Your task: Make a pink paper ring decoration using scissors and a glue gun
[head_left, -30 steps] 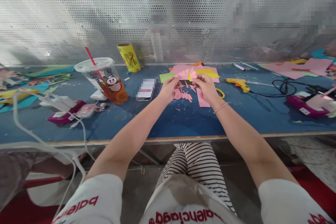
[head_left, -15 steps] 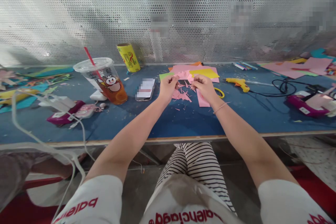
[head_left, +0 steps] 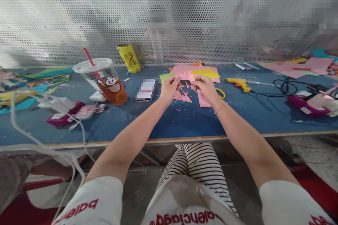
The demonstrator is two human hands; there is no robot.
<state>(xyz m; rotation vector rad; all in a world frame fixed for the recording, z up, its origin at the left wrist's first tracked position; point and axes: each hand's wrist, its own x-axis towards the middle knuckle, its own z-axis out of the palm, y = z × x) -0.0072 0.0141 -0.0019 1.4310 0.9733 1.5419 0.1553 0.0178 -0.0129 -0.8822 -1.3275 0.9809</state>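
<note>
A fringed strip of pink paper [head_left: 185,76] is stretched between my two hands above the blue table. My left hand [head_left: 170,87] pinches its left end, and my right hand [head_left: 204,85] pinches the right end. Pink paper scraps [head_left: 183,96] lie on the table just below the strip. Behind it are stacked sheets, with a yellow sheet [head_left: 207,73] and a green one [head_left: 166,77] showing. A pink piece [head_left: 203,101] and a yellow ring-shaped handle [head_left: 221,93] are beside my right hand.
To the left stand a drink cup [head_left: 107,84], a yellow roll [head_left: 129,58] and a phone [head_left: 146,90]. A yellow glue gun [head_left: 238,84] with a black cord lies right. Purple power strips [head_left: 305,106] sit toward both sides. A perforated metal panel [head_left: 190,17] rises behind.
</note>
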